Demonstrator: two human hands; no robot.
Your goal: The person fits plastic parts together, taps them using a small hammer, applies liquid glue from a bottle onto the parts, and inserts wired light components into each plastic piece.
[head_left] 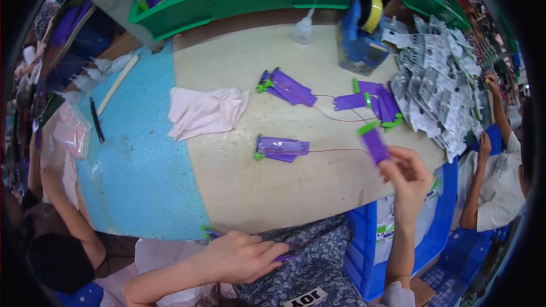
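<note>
The right grip point(408, 173) is pinching a purple strip point(375, 145) with a green end, holding it above the right side of the worktop point(244, 193). The left grip point(242, 257) is curling palm-down over a purple-and-green piece point(212, 233), grasping it by the near edge, above a dark patterned apron point(318, 256). A thin red wire point(333, 150) is running from a lower purple bundle point(281, 148) toward the raised strip. An upper purple bundle point(291, 88) is lying behind that one, while more purple pieces point(387, 102) are resting beside a heap of grey parts point(435, 79). A pale pink cloth point(207, 111) is lying crumpled to the left.
</note>
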